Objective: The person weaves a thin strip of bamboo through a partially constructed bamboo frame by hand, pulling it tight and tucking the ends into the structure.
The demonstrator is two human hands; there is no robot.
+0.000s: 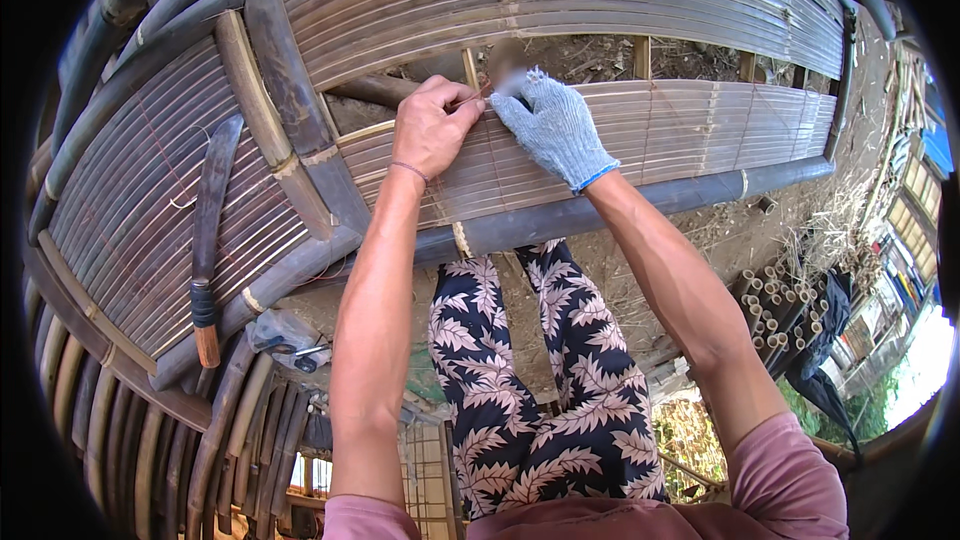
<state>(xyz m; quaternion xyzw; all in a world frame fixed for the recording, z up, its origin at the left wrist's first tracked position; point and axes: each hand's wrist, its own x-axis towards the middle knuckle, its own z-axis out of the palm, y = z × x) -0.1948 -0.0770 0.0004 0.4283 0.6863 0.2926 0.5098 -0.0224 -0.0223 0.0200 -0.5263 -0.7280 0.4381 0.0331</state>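
Note:
Bare, my left hand (438, 128) pinches a thin reddish-brown cord (484, 94) at the far edge of a panel of split bamboo slats (690, 125). My right hand (560, 132) wears a pale blue knitted glove and is close beside it at the same edge. Its fingers are drawn together, but a blurred patch at their tips hides what they hold, if anything. Similar cord lines cross the slats. In front of the panel runs a dark bamboo pole (640, 207). Both forearms reach over this pole.
A long-bladed machete (213, 205) lies across the slatted section at left, its wooden handle over the frame. Near it hangs a clear plastic bag (287, 338). Beyond the gap is another slat panel (560, 0). Cut bamboo tubes (775, 305) are stacked at right.

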